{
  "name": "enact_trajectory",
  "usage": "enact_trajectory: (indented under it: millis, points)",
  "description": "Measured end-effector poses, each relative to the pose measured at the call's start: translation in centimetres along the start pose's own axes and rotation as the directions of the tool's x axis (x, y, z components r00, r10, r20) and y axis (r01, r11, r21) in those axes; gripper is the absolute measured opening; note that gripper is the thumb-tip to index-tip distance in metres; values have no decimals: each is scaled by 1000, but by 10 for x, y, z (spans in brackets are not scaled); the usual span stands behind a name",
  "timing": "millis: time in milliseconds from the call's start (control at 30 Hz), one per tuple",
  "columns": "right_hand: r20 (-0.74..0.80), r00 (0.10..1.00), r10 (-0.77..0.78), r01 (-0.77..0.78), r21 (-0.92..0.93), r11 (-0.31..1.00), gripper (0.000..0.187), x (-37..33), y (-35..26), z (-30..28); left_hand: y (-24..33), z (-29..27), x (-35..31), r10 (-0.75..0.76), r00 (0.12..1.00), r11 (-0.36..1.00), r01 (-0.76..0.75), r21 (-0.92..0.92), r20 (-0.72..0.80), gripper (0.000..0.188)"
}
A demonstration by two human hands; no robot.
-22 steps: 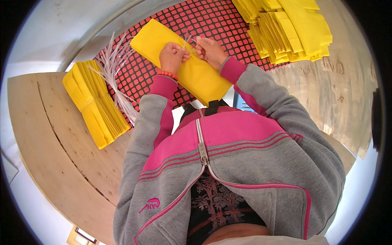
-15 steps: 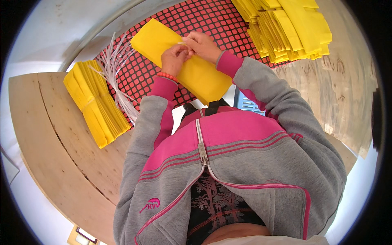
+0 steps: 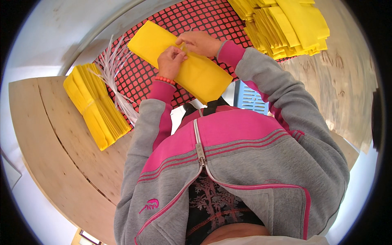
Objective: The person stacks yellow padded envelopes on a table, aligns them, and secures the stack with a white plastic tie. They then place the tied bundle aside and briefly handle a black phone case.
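A flat yellow bundle, made of folded fabric or paper, lies slantwise in front of me. A thin whitish tie strip shows across its middle, between my hands. My left hand is closed in a pinch on the strip, its wrist resting over the bundle's near left edge. Just right of it, my right hand reaches over the bundle's far edge with bent fingers at the strip. Part of the strip is hidden by my fingers.
Loose white strips lie fanned out on the red and black mat. A tied yellow bundle rests at the left on the wooden table. Yellow stacks fill the far right. Below the table edge sits a blue slotted crate.
My hands have moved slightly apart; the right has turned flatter over the bundle's far edge, and the left has drawn a little nearer. The bundle has barely shifted.
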State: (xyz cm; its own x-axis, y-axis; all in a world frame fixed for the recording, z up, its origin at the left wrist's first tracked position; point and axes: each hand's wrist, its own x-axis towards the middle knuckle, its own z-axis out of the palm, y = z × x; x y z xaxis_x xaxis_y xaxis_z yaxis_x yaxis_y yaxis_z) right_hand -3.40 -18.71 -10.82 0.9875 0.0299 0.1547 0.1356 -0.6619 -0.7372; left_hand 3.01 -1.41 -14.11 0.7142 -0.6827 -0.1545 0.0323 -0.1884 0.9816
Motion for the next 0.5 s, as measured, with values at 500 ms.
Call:
enact_trajectory:
  millis: [500]
  points:
    - [59,996,62,-56,-98,994,14,-17,4,-7,5,-9,1,-92,994,984,99,-151,54,7]
